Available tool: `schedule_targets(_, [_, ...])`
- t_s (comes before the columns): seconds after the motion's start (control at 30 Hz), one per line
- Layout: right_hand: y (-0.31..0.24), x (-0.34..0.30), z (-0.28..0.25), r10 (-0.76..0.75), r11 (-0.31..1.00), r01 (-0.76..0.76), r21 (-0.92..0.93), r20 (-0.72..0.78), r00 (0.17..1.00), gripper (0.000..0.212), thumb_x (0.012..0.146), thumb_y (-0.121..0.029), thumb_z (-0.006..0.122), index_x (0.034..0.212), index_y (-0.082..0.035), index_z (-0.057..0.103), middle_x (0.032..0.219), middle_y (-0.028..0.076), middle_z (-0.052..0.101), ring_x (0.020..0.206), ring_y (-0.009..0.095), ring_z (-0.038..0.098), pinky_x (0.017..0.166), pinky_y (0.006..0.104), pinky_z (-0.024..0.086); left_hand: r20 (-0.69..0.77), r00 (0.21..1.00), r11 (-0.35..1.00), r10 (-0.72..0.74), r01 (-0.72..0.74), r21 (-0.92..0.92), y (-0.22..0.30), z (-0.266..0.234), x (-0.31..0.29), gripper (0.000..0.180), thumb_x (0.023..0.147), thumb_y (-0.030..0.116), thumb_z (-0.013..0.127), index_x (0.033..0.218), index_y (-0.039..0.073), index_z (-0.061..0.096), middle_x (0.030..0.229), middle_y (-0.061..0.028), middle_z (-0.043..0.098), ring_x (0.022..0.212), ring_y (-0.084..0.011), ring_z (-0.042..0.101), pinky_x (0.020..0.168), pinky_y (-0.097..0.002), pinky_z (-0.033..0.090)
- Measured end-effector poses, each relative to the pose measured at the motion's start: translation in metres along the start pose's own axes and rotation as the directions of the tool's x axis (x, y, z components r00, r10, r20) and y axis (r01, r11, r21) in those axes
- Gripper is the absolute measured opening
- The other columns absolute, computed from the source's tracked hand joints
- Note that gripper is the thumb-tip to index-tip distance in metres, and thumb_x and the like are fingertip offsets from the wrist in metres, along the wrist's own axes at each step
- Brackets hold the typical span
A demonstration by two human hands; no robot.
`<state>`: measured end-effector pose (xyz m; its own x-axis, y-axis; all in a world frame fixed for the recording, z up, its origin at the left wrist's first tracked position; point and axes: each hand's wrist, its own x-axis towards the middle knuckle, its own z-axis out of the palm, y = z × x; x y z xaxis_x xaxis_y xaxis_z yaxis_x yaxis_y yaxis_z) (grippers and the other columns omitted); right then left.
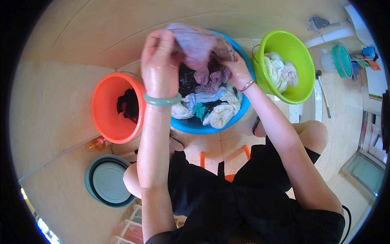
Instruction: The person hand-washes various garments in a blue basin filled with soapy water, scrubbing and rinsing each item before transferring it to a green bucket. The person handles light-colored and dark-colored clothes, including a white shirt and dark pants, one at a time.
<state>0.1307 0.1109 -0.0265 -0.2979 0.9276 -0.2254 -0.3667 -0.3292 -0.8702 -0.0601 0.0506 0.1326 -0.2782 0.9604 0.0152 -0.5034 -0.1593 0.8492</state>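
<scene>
Both my hands hold up a wet purple garment (194, 45) above a blue basin (205, 128). My left hand (158, 67), with a green bangle at the wrist, has its fingers closed on the cloth's left end. On the other side my right hand (237, 69), below a thin bracelet, grips the brownish-purple part. The garment's lower folds hang down into the basin. White clothes (221, 116), a light blue piece (207, 96), a small green cloth (199, 110) and dark fabric (187, 81) lie heaped there.
An orange bucket (106, 107) with dark cloth (129, 105) stands at left, a lime-green bucket (300, 53) with white clothes (278, 69) at right. A grey-green basin (90, 179) sits lower left. A wall curves behind; an orange stool (229, 177) is beneath me.
</scene>
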Motion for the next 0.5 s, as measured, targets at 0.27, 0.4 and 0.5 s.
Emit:
schedule_targets(0.27, [-0.037, 0.029, 0.042, -0.085, 0.986, 0.067, 0.151, 0.113, 0.99, 0.058, 0.075, 0.003, 0.064, 0.13, -0.002, 0.045, 0.121, 0.01, 0.058, 0.111, 0.018, 0.056, 0.096, 0.0307, 0.044, -0.524, 0.851, 0.993, -0.023, -0.04, -0.109, -0.087, -0.11, 0.014, 0.015, 0.093, 0.02, 0.063, 0.093, 0.008, 0.055, 0.091, -0.0004, 0.059, 0.087, -0.01, 0.055, 0.078, -0.0269, 0.046])
schedule_targets(0.4, [0.016, 0.065, 0.017, -0.13, 0.807, 0.281, -0.519, 0.308, 0.942, 0.074, 0.073, -0.013, 0.077, 0.138, -0.005, 0.042, 0.126, 0.012, 0.054, 0.118, 0.022, 0.052, 0.103, 0.0335, 0.04, -0.603, 0.793, 0.995, 0.09, -0.04, 0.096, -0.158, -0.157, 0.007, 0.019, 0.093, 0.021, 0.064, 0.098, 0.007, 0.052, 0.095, -0.0013, 0.057, 0.091, -0.0091, 0.052, 0.08, -0.0255, 0.043])
schedule_targets(0.5, [0.065, 0.075, -0.013, -0.151, 0.433, 0.326, -0.84, 0.289, 0.945, 0.06, 0.077, -0.046, 0.074, 0.129, -0.02, 0.059, 0.134, 0.02, 0.048, 0.122, 0.037, 0.047, 0.105, 0.0408, 0.038, -0.438, 0.869, 0.892, 0.229, -0.006, 0.453, -0.196, -0.151, 0.002, 0.042, 0.092, 0.021, 0.063, 0.126, 0.004, 0.047, 0.134, -0.0146, 0.047, 0.12, -0.0218, 0.048, 0.102, -0.0333, 0.038])
